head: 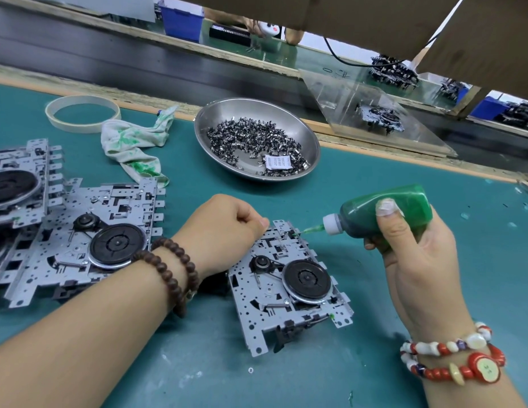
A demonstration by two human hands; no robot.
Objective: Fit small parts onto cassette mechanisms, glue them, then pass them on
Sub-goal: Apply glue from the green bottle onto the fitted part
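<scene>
A metal cassette mechanism (289,293) with a black flywheel lies on the green mat in front of me. My left hand (227,228) rests on its far left corner, fingers curled over the edge, holding it down. My right hand (410,245) grips a green glue bottle (386,212) lying sideways. The bottle's green needle tip (308,230) touches a small part at the mechanism's far edge. A green glue dot (332,317) shows near the mechanism's near right side.
Several more mechanisms (80,231) are stacked at the left. A steel bowl (311,142) of small metal parts stands at the back, beside a green-stained rag (130,142) and a tape ring (83,113). A conveyor belt (109,57) with a clear guard (374,113) runs behind.
</scene>
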